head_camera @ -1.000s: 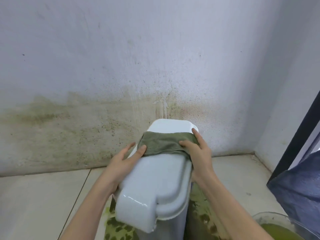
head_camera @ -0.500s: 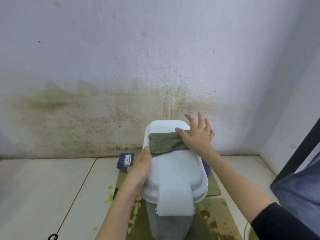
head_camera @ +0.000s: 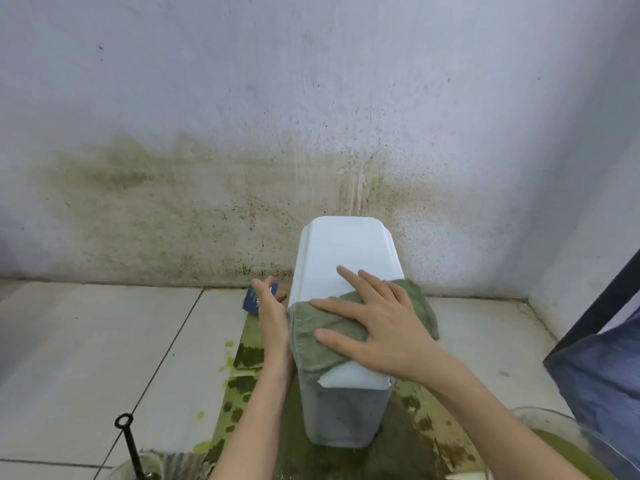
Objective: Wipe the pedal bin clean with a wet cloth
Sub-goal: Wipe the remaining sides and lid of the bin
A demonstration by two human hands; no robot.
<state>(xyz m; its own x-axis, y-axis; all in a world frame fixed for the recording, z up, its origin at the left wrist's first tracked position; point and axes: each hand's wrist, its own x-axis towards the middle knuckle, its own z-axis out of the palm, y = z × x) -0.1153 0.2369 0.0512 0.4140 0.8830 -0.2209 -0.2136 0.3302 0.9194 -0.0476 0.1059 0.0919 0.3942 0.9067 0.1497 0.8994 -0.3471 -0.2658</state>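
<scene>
- Green cloth (head_camera: 349, 336) lies across the near half of the bin lid (head_camera: 346, 258), draped over both sides.
- Your right hand (head_camera: 388, 327) is flat and open, fingers spread, pressing the cloth down.
- Your left hand (head_camera: 273, 320) is open against the bin's left side, bracing it, gripping nothing.
- Bin (head_camera: 341, 415) stands upright on a green-stained mat (head_camera: 346, 459), near the wall (head_camera: 311, 116).
- Risk: hard push toward you tips the bin; it looks light.
- Risk: cloth overhang on the right slides off onto the dirty mat.
- Risk: bowl (head_camera: 568, 441) of green liquid sits close to your right forearm; easy to knock.
</scene>
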